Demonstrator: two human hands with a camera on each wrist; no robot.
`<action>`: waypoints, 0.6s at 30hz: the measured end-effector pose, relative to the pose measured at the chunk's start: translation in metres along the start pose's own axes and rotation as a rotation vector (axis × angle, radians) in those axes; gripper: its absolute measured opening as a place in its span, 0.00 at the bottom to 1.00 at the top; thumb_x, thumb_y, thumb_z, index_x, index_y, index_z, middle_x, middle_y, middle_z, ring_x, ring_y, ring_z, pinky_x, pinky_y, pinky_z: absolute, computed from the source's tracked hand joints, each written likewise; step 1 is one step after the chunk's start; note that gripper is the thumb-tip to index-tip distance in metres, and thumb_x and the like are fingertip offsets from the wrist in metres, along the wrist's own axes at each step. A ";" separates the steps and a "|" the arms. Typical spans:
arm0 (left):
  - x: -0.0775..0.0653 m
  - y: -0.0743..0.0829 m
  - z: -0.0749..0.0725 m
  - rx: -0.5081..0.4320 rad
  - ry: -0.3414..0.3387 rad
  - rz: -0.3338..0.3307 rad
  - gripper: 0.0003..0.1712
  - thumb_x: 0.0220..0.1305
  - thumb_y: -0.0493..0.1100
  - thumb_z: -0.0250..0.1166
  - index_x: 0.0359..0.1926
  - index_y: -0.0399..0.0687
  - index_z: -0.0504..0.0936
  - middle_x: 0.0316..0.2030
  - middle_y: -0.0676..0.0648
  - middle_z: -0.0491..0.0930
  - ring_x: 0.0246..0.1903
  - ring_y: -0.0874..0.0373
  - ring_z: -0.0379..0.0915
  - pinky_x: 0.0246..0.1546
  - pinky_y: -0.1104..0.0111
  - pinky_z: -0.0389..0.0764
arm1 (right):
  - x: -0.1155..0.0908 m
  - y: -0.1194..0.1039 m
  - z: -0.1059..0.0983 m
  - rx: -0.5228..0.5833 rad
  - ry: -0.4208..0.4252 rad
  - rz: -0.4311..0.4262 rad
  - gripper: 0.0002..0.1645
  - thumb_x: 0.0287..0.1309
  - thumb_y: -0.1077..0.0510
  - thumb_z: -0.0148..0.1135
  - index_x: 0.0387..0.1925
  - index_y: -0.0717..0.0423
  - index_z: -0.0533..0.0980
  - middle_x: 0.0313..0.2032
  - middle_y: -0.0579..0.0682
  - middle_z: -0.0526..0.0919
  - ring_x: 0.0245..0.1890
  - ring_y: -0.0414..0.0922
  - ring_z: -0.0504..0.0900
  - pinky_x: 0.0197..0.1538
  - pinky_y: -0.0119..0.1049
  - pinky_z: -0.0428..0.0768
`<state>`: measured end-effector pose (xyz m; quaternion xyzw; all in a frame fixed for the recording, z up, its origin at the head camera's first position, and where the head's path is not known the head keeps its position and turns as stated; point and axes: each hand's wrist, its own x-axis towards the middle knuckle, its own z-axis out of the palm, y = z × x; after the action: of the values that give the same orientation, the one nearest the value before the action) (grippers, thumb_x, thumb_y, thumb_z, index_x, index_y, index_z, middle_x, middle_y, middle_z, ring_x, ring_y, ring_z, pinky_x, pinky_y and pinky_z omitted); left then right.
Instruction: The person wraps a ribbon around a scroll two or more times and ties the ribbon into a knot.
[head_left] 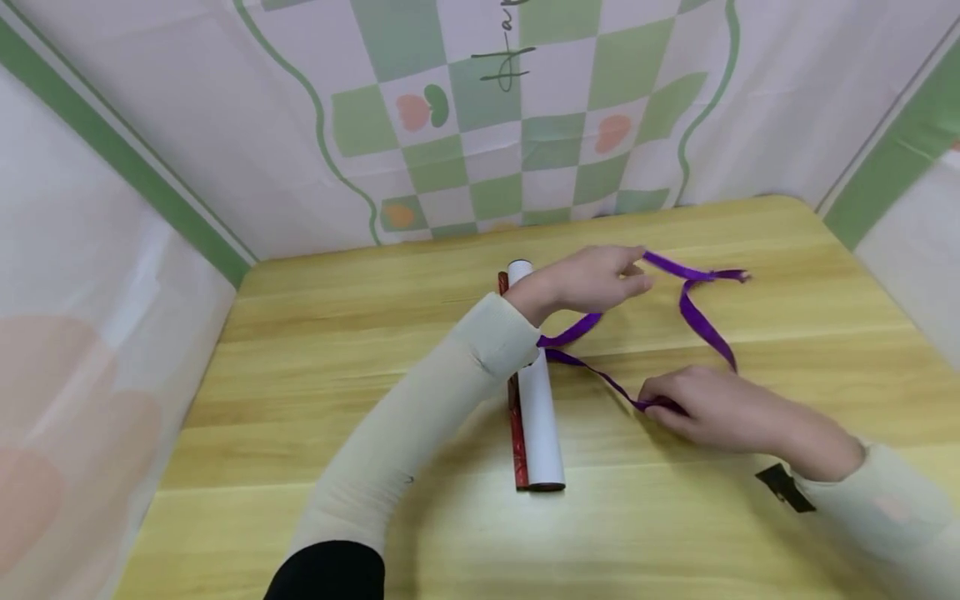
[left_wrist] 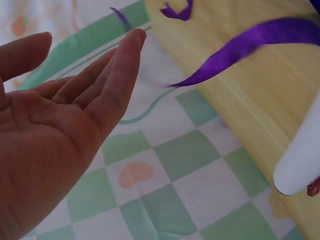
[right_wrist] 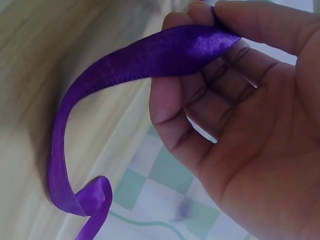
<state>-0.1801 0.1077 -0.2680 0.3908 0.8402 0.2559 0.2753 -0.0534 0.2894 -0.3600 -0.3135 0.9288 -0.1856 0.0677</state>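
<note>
While a length of shiny purple satin ribbon (head_left: pixel 701 323) was pinched between the thumb and fingers of the right hand (head_left: pixel 712 408), the fingers of the left hand (head_left: pixel 592 279) were extended and released, with the thumb spread apart from them. The ribbon was passed beneath the left hand near its fingertips, but whether it was touched by them could not be told. To the right of the left hand, one stretch of it was run out to a narrow tip, and another was curved down toward the near side, behind the right hand. Toward the left, two strands were led to the middle of a long white cylindrical roll (head_left: pixel 542 425), which was laid near to far on the pale yellow wood-grained table (head_left: pixel 337 375). How the ribbon was fastened there could not be seen, as that part was partly covered by the cream left sleeve (head_left: pixel 420 433). Along the left side of the white roll, a thinner glossy red roll (head_left: pixel 517 442) was set just beside it. The right forearm was covered by a cream right sleeve (head_left: pixel 892 508). Beyond the table's far edge, a green-and-white checked fabric backdrop (head_left: pixel 491 142) was hung, printed with hearts and dark lettering.
</note>
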 end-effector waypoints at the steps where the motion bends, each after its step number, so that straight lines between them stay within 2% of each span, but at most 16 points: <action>1: 0.001 -0.003 0.004 0.039 0.012 0.016 0.37 0.74 0.53 0.44 0.76 0.46 0.46 0.53 0.50 0.77 0.47 0.63 0.73 0.52 0.79 0.66 | 0.000 0.000 0.000 0.001 0.005 -0.004 0.05 0.62 0.54 0.58 0.36 0.42 0.80 0.32 0.32 0.81 0.32 0.30 0.78 0.35 0.34 0.79; 3: 0.001 -0.007 0.014 0.106 0.020 0.044 0.33 0.74 0.50 0.44 0.75 0.45 0.51 0.49 0.49 0.79 0.43 0.62 0.74 0.49 0.79 0.68 | -0.001 -0.001 0.000 0.002 0.017 0.002 0.05 0.62 0.55 0.59 0.36 0.42 0.80 0.31 0.32 0.81 0.31 0.28 0.77 0.34 0.33 0.79; 5: -0.003 -0.011 0.025 0.143 0.000 0.095 0.31 0.74 0.47 0.45 0.74 0.44 0.55 0.48 0.49 0.79 0.42 0.61 0.75 0.47 0.79 0.69 | -0.001 -0.004 -0.001 -0.004 0.035 0.014 0.05 0.61 0.55 0.59 0.35 0.42 0.80 0.30 0.31 0.80 0.29 0.27 0.75 0.32 0.32 0.77; 8: -0.012 -0.015 0.043 0.160 -0.076 0.169 0.30 0.72 0.46 0.50 0.72 0.45 0.61 0.61 0.51 0.74 0.58 0.64 0.69 0.54 0.81 0.65 | -0.003 -0.007 -0.008 -0.017 0.067 0.056 0.04 0.61 0.55 0.59 0.33 0.42 0.79 0.25 0.30 0.76 0.24 0.26 0.70 0.28 0.29 0.75; 11: -0.016 -0.018 0.060 0.145 -0.126 0.223 0.29 0.70 0.45 0.53 0.70 0.45 0.65 0.54 0.54 0.79 0.52 0.68 0.72 0.51 0.83 0.66 | -0.005 -0.010 -0.018 -0.036 0.110 0.096 0.04 0.61 0.54 0.59 0.31 0.45 0.78 0.21 0.30 0.71 0.19 0.27 0.65 0.24 0.28 0.70; 14: -0.017 -0.020 0.072 0.152 -0.091 0.236 0.28 0.66 0.47 0.58 0.66 0.47 0.70 0.46 0.57 0.80 0.43 0.72 0.72 0.45 0.84 0.67 | -0.007 -0.014 -0.029 -0.062 0.174 0.136 0.05 0.61 0.54 0.59 0.31 0.47 0.79 0.19 0.31 0.69 0.17 0.28 0.62 0.22 0.28 0.68; 18: -0.015 -0.023 0.079 0.191 0.012 0.235 0.22 0.64 0.48 0.61 0.58 0.49 0.75 0.39 0.56 0.77 0.36 0.69 0.69 0.38 0.81 0.68 | -0.011 -0.019 -0.043 -0.084 0.264 0.164 0.04 0.61 0.55 0.59 0.38 0.47 0.78 0.20 0.31 0.71 0.17 0.28 0.62 0.22 0.29 0.67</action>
<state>-0.1309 0.0997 -0.3354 0.5091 0.8110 0.2078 0.2000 -0.0449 0.2952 -0.3130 -0.2118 0.9591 -0.1801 -0.0529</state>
